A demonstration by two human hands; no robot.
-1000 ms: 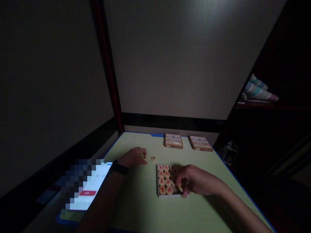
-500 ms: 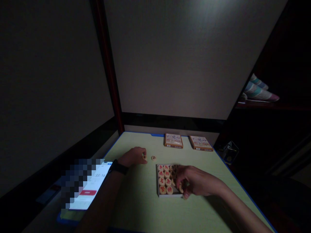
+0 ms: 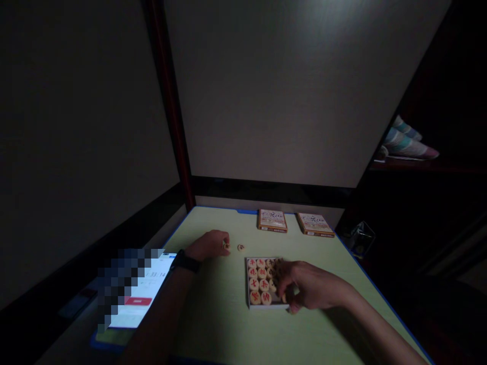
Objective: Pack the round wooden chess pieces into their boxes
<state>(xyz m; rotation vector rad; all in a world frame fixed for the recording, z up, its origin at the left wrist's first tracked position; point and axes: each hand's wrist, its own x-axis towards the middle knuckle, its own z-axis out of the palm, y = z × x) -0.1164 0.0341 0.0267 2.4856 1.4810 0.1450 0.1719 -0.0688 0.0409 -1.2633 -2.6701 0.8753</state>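
Note:
My left hand (image 3: 210, 244) rests on the table, its fingertips pinched on a round wooden xiangqi piece (image 3: 227, 247). Just right of it lies a second xiangqi piece (image 3: 241, 248) with a dark character. A shallow pale box (image 3: 248, 284) holds rows of xiangqi pieces, red-marked ones such as this red piece (image 3: 263, 285) on the left and dark-marked ones on the right. My right hand (image 3: 310, 285) is bent over the box's right side. Its fingers curl round a piece (image 3: 284, 298) at the near right corner, which they partly hide. The thumb is by the front rim.
Two flat printed boxes, a left one (image 3: 272, 221) and a right one (image 3: 315, 224), lie at the table's back edge. A lit phone (image 3: 142, 299) lies by my left forearm. Walls stand behind and left of the green table (image 3: 220, 314). Striped cloth (image 3: 409, 144) sits on a shelf at right.
My right hand has shifted slightly right, and the piece at its fingertips sits lower in the box's near right corner. My left hand stays in place with its piece.

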